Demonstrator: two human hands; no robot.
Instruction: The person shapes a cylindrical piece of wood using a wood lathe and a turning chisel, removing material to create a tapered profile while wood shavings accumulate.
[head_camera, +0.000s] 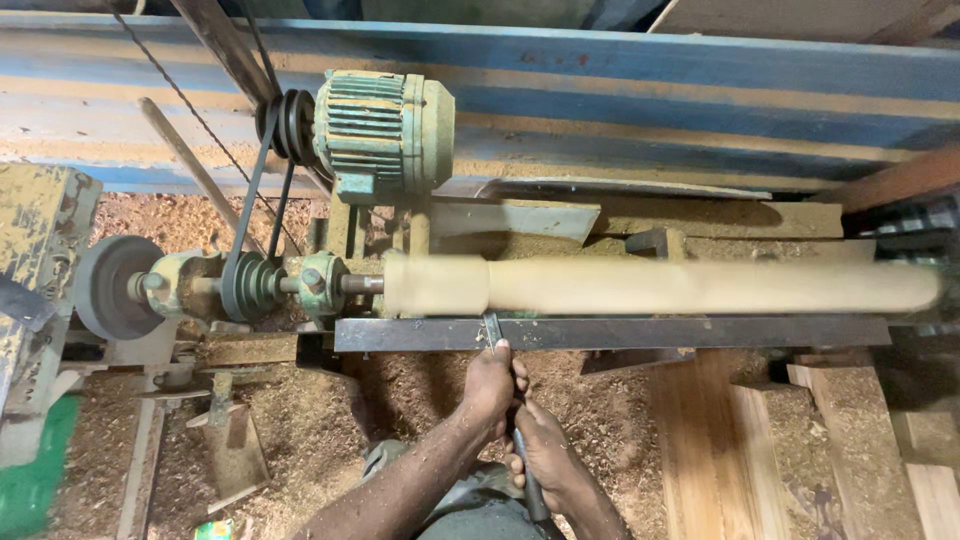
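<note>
Sawdust covers the floor (300, 430); both hands, left (492, 385) and right (540, 450), clamp the chisel (497, 345) against the mostly rounded spindle (660, 285); a thicker shoulder remains.

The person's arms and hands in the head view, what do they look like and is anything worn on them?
Both forearms are bare as far as the frame shows, with no sleeves in view. The left hand and right hand wear no gloves, and no rings, watch or bands are visible. A bit of grey-green cloth garment shows between the arms at the bottom edge.
</note>
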